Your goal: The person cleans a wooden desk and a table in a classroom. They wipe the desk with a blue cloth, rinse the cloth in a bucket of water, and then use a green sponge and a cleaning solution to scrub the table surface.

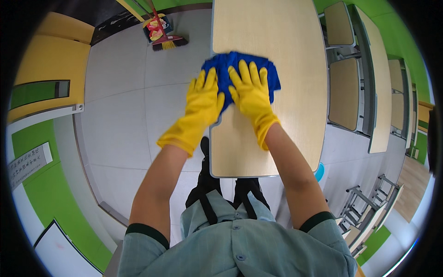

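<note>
Both of my hands wear yellow rubber gloves and rest on a blue cloth [226, 65]. The cloth lies rumpled over the left part of a pale wood-topped desk [270, 138] and reaches its left edge. My left hand [204, 91] is at the cloth's left side, by the desk edge, fingers pointing away from me. Flat on the middle of the cloth lies my right hand [249, 85], its fingers spread. Neither hand is closed around the cloth; the palms are hidden.
A red broom [168, 41] and a dustpan [152, 29] stand on the grey tiled floor [117, 135] at the far left. Desks [375, 79] and chairs [344, 93] stand in rows at right. A turquoise basin [319, 172] shows partly below the desk's right edge. A yellow door [52, 62] is at left.
</note>
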`<state>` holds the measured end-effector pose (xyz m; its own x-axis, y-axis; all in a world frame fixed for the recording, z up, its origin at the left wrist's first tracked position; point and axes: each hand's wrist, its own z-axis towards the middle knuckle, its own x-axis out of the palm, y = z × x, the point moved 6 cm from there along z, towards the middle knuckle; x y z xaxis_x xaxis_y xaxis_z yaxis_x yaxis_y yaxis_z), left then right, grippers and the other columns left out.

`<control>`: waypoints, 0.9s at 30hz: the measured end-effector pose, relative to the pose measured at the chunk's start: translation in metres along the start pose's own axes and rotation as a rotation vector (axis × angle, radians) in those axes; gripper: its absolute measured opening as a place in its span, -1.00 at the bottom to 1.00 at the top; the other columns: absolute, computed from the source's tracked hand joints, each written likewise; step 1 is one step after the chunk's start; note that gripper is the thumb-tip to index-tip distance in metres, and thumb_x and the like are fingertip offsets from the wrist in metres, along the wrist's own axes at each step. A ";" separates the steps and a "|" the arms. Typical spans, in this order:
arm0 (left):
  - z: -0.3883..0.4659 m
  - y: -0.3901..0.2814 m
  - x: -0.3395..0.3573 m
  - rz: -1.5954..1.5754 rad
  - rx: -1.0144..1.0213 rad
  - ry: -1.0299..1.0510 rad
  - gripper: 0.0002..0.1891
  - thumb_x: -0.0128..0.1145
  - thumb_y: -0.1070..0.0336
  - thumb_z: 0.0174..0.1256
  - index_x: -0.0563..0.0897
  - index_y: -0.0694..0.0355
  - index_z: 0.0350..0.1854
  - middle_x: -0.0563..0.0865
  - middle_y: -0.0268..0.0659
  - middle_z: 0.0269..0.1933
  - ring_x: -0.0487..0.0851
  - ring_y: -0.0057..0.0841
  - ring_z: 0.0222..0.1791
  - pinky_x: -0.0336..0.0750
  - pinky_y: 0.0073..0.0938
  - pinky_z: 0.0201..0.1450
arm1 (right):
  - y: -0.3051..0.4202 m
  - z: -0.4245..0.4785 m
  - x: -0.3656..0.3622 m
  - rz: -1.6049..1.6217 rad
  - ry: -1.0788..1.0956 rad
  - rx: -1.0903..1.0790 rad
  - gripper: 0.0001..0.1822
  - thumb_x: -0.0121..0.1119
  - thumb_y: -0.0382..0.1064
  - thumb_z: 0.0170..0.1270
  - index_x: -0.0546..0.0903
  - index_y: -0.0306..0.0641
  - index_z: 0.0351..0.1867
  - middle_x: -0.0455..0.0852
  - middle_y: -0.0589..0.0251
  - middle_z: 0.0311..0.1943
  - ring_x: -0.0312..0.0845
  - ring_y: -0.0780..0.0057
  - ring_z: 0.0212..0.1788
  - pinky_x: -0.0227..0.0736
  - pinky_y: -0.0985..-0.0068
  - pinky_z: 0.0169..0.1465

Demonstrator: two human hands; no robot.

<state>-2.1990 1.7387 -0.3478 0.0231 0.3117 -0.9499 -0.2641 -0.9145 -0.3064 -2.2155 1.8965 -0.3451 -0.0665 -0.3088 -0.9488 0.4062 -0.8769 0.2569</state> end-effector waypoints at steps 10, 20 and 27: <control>-0.156 -0.053 -0.029 -0.090 0.083 0.164 -0.32 0.44 0.18 0.23 0.62 0.38 0.40 0.54 0.14 0.55 0.47 0.29 0.51 0.24 0.39 0.62 | 0.079 -0.155 -0.032 0.193 0.197 0.008 -0.31 0.36 0.00 0.44 0.59 -0.06 0.57 0.41 -0.04 0.65 0.19 -0.21 0.69 -0.15 -0.31 0.71; -0.005 0.003 -0.009 -0.034 0.049 -0.060 -0.43 0.31 0.21 0.38 0.64 0.28 0.42 0.69 0.02 0.44 0.67 0.12 0.32 0.40 0.16 0.56 | 0.027 -0.010 -0.007 0.024 -0.061 0.019 -0.38 0.22 0.01 0.56 0.59 -0.08 0.58 0.45 0.02 0.65 0.24 -0.13 0.68 -0.17 -0.22 0.73; -0.043 -0.004 -0.010 -0.042 0.088 0.010 -0.39 0.38 0.13 0.30 0.66 0.25 0.39 0.74 0.02 0.38 0.76 0.04 0.10 0.50 0.18 0.40 | 0.040 -0.043 -0.011 0.086 -0.020 -0.016 -0.36 0.26 -0.03 0.55 0.55 -0.06 0.61 0.39 -0.04 0.67 0.17 -0.17 0.71 -0.24 -0.22 0.76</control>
<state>-2.1563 1.7283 -0.3393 0.0452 0.3460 -0.9371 -0.3460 -0.8746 -0.3396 -2.1591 1.8809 -0.3319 -0.0489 -0.3901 -0.9195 0.4257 -0.8409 0.3341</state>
